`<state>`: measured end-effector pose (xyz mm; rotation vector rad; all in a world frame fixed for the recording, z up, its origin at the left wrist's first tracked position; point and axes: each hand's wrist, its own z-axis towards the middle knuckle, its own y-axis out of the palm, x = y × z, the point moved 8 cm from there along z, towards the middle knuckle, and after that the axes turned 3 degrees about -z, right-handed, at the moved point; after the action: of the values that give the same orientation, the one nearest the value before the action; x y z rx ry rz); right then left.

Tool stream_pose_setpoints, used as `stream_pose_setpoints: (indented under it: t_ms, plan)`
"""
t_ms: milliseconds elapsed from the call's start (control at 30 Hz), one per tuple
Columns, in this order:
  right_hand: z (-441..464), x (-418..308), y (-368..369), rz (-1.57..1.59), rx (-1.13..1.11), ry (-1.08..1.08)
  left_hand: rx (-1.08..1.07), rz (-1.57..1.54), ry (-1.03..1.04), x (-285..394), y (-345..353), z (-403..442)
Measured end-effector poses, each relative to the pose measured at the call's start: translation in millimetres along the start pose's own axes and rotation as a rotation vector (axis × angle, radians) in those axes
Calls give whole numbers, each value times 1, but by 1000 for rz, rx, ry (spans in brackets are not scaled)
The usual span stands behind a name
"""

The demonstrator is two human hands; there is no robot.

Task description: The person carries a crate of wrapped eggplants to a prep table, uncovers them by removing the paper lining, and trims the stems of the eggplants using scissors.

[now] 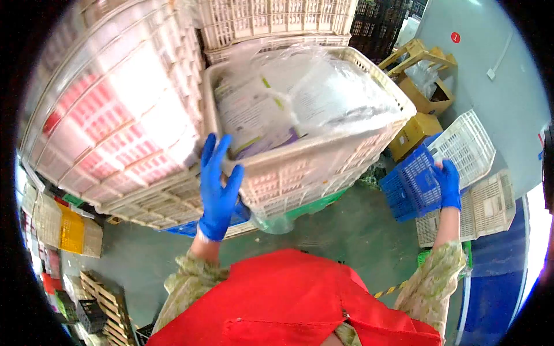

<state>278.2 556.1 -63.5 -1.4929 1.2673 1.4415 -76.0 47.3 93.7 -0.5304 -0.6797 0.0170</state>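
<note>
My left hand [218, 193], in a blue glove, is raised at the near left corner of a white plastic crate [323, 158]. Its fingers are spread, and it holds nothing; whether a fingertip touches the rim I cannot tell. Inside the crate lie printed packages under clear plastic film [306, 92]. My right hand [447, 183], gloved in blue as well, is out to the right, in front of a blue crate [407, 187]. Its fingers are loosely bent and a little apart, with nothing visible in them.
Tall stacked white crates [115, 109] stand at left, one holding something red and white. More white crates [277, 23] rise behind. Cardboard boxes [424, 95] and a wooden stool [418, 55] are at the back right wall. A wooden pallet [104, 305] leans at lower left.
</note>
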Motion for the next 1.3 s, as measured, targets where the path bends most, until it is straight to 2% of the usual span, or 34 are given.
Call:
stream_pose_setpoints:
  t_ms: [100,133,200,267,333,367,433,467,500,533,567,600,667,767,867,900,1000,1033,1133,1167,1267,1300]
  plan:
    - [120,-109,24,-429,-260,-345,276,-279,-226,-7,42,-39]
    - [136,-112,52,-239,-294,-97,388,-382,-280,-14,48,-51]
    - [166,-126,108,-500,-288,-90,479,-283,-342,-13,52,-57]
    - [242,-97,162,-642,-520,-47,569,-150,-395,-10,51,-65]
    - [269,-84,227,-500,-860,64,610,15,-459,-5,51,-59]
    - [246,-104,256,-503,-809,-81,627,93,-516,-2,51,-56]
    - [210,-120,287,-674,-804,-104,605,130,-633,-2,44,-50]
    - [239,-122,281,-784,-811,-193,600,121,-653,3,39,-53]
    - [236,-106,275,-662,-833,-45,600,163,-679,9,31,-60]
    - [242,-92,254,-632,-793,-9,590,194,-682,11,28,-69]
    - [251,-75,248,-691,-767,57,554,222,-756,0,40,-71]
    - [266,-62,234,-693,-809,112,551,287,-743,-7,45,-68]
    - [290,-45,231,-671,-871,119,582,417,-698,-7,43,-72]
    - [257,-64,248,-574,-838,77,485,336,-924,-11,43,-63]
    - [265,-57,244,-507,-916,114,524,388,-905,16,49,-64]
    - [247,-66,243,-503,-870,141,514,369,-1078,32,56,-71]
    - [252,-68,249,-479,-950,176,677,434,-843,76,60,-77]
    - [249,-68,251,-406,-965,238,679,394,-905,77,57,-87]
    - [239,-72,252,-353,-975,321,498,573,-789,90,57,-86]
    - [231,-77,255,-377,-994,289,348,636,-1036,83,52,-87]
    - [237,-67,256,-400,-1040,283,68,1176,-714,76,58,-37]
    - [234,-64,255,-380,-1033,299,87,1080,-643,65,60,-22]
